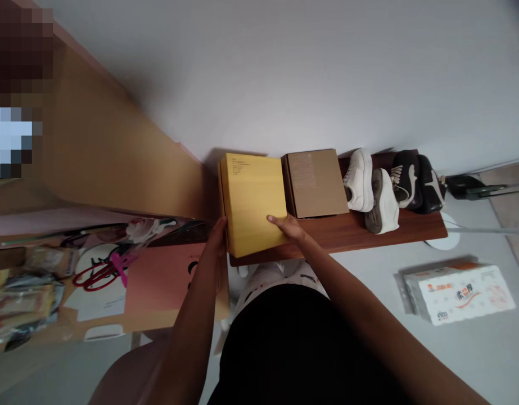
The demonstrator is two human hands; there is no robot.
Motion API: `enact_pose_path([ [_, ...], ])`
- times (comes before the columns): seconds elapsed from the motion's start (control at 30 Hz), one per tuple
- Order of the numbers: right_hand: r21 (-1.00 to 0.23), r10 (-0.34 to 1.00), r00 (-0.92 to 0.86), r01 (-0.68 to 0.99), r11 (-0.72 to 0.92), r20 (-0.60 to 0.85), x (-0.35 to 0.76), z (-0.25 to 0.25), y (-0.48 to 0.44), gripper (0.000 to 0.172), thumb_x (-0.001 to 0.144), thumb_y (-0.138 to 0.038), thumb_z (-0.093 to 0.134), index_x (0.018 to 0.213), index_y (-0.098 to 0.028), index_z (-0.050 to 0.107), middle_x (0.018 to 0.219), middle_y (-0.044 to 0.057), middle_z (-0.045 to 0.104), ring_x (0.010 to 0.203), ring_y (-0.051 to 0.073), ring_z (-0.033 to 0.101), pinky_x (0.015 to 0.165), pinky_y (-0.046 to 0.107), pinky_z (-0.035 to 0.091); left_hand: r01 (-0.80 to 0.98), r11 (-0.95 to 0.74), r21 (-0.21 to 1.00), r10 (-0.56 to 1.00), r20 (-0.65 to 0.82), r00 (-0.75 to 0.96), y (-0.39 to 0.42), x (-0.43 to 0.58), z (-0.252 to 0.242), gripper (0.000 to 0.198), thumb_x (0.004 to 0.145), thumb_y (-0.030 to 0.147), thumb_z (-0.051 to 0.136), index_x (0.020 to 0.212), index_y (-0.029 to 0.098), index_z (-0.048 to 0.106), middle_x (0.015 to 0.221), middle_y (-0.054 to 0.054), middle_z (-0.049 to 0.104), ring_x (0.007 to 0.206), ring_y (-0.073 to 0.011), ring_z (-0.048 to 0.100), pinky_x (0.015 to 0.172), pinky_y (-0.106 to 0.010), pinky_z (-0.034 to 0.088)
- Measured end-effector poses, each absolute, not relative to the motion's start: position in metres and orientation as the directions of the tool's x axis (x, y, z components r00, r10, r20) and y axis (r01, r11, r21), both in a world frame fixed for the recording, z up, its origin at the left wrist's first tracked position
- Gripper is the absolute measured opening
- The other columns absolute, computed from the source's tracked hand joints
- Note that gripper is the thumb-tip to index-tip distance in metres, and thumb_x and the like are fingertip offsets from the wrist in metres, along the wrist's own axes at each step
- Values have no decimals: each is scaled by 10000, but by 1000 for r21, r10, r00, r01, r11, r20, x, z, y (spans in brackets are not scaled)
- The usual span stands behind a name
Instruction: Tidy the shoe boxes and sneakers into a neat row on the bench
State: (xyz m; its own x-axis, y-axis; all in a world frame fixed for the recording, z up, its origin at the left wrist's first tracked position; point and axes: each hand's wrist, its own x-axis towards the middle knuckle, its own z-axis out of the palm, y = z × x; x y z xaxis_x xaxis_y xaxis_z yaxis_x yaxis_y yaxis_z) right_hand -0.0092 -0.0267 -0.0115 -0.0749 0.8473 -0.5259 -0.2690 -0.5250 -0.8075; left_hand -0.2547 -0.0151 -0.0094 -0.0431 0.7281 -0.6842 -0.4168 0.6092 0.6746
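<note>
A yellow box [257,199] with small print at its top left corner sits at the left end of a dark red-brown wooden shelf [330,236], close to the wall. My left hand [217,235] presses against the box's left side, its fingers partly hidden. On the opposite side, my right hand [288,226] grips the lower right edge, thumb on top and other fingers out of sight. Right beside the yellow box stands a brown cardboard box [316,183]. Whether the yellow box rests fully on the shelf or is slightly lifted, I cannot tell.
White sneakers [361,183] and black shoes [406,177] line the shelf's right part. A white paper pack [461,295] lies on the floor at right, near a thin pole. At left, a cluttered table [149,320] holds a pink sheet [162,278] and red-handled scissors [96,275].
</note>
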Motion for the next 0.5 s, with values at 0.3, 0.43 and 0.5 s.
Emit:
enact_pose_path([
  [0.3,-909,908,40,-39,-416,-417,-16,-23,-33,1076,751,-729,708,1594,-187,315,1556,135,487,1447,265,454,1216,426,345,-225,687,691,714,-700,30,-14,-268,16,580,716,414,832,1205,147,667,1014,-116,776,975,-293,746,808,-380,628],
  [0.43,-891,902,53,140,-432,-429,-26,-27,-34,979,828,-783,572,1598,-230,330,1675,88,279,1580,278,135,1280,480,139,-95,627,773,772,-633,-59,-12,-259,29,530,713,394,851,1155,158,679,1032,-106,771,967,-269,741,811,-364,626],
  [0.5,-884,892,25,127,-450,-451,-32,-23,-35,928,848,-795,534,1574,-236,389,1667,78,297,1580,279,133,1285,487,120,-2,603,798,794,-601,-90,-11,-251,40,500,708,351,858,1139,162,690,1054,-103,770,970,-266,738,816,-357,624],
])
